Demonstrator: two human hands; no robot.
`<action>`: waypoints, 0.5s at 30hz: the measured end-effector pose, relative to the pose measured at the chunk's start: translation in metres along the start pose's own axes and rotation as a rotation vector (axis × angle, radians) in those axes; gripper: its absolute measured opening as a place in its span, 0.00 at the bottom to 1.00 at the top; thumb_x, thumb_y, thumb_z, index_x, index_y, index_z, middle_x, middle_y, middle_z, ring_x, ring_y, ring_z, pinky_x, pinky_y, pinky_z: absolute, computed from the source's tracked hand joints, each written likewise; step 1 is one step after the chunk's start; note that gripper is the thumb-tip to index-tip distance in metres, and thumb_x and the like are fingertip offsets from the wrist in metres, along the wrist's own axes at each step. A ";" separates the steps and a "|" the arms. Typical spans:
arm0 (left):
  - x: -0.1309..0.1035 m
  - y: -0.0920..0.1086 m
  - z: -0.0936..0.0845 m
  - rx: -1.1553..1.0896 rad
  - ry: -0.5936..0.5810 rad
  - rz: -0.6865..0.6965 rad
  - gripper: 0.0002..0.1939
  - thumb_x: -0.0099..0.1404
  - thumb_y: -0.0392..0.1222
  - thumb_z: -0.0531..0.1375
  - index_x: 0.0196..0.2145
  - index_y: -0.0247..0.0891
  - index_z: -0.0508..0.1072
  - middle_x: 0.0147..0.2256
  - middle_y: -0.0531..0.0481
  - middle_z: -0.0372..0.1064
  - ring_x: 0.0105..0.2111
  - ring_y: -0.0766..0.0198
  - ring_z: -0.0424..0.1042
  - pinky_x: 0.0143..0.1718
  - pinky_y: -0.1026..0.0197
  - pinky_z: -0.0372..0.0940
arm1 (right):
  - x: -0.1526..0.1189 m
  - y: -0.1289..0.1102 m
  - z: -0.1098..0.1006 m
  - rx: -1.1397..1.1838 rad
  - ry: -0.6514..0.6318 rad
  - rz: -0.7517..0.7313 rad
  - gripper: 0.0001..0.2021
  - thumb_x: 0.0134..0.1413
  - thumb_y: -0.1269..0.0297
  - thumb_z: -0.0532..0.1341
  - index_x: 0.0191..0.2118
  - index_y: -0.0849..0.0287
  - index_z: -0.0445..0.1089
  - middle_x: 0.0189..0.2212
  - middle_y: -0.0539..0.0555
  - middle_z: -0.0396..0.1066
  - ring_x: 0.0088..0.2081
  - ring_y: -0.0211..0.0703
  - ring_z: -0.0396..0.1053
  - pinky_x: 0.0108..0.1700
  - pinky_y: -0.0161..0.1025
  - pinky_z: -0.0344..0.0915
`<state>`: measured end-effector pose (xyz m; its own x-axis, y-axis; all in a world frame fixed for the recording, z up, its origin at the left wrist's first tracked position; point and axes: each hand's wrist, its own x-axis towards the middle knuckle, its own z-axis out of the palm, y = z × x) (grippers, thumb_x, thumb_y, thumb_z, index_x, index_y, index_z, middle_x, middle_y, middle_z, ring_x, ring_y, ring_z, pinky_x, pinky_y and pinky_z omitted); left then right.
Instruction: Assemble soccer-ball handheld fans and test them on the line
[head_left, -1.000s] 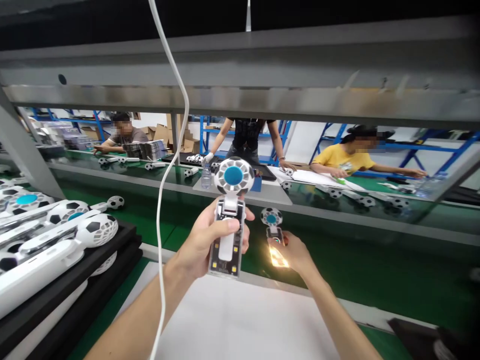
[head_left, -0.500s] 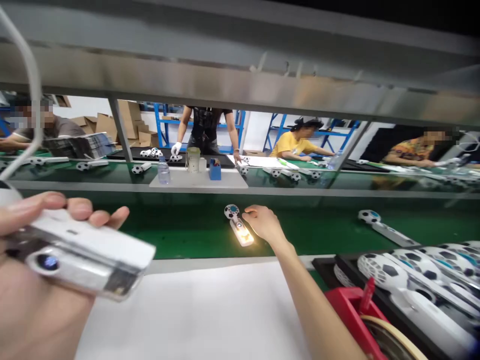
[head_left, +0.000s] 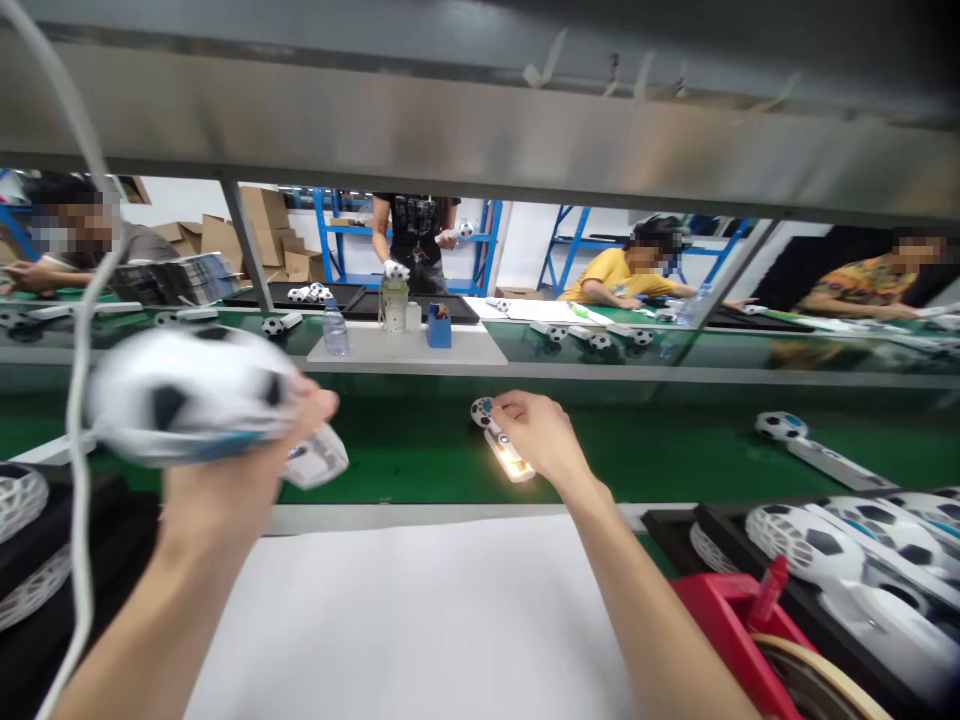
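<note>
Though shirt print (head_left: 415,228) illegible, left fingers (head_left: 319,403) around blurred football-patterned device (head_left: 191,390), right fingers (head_left: 516,402) at lit device (head_left: 512,460), pinch unclear

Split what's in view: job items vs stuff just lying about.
Likely the job:
soccer-ball-headed device, held in the left hand
lit device on the green surface, at the right hand
matching devices stacked at far right

Likely just lying about:
red bin
clear plastic bottle
blue box
cardboard boxes
</note>
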<state>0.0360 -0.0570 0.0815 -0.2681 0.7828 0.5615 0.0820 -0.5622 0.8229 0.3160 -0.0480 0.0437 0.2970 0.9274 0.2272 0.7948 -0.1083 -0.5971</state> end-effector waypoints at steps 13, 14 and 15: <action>0.004 -0.137 0.013 0.406 -0.541 0.053 0.20 0.51 0.38 0.67 0.43 0.39 0.75 0.40 0.46 0.72 0.43 0.52 0.71 0.47 0.53 0.67 | -0.005 -0.008 -0.011 0.022 0.020 0.003 0.12 0.54 0.60 0.59 0.40 0.52 0.78 0.38 0.52 0.80 0.40 0.51 0.76 0.38 0.39 0.67; 0.003 -0.143 0.013 0.408 -0.541 0.018 0.21 0.53 0.42 0.67 0.46 0.38 0.73 0.41 0.46 0.73 0.42 0.54 0.72 0.45 0.55 0.68 | -0.006 -0.008 -0.013 0.031 0.020 -0.002 0.12 0.54 0.59 0.59 0.40 0.52 0.78 0.38 0.52 0.80 0.40 0.50 0.76 0.38 0.39 0.67; 0.002 -0.149 0.012 0.416 -0.539 -0.016 0.24 0.55 0.45 0.66 0.48 0.37 0.71 0.41 0.46 0.73 0.41 0.55 0.73 0.43 0.56 0.68 | -0.008 -0.009 -0.014 0.045 0.025 -0.010 0.12 0.53 0.58 0.59 0.40 0.52 0.78 0.38 0.52 0.80 0.40 0.50 0.76 0.38 0.39 0.67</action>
<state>0.0348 0.0318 -0.0389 0.2348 0.8742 0.4250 0.4731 -0.4847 0.7357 0.3138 -0.0593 0.0587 0.3032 0.9190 0.2520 0.7732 -0.0827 -0.6287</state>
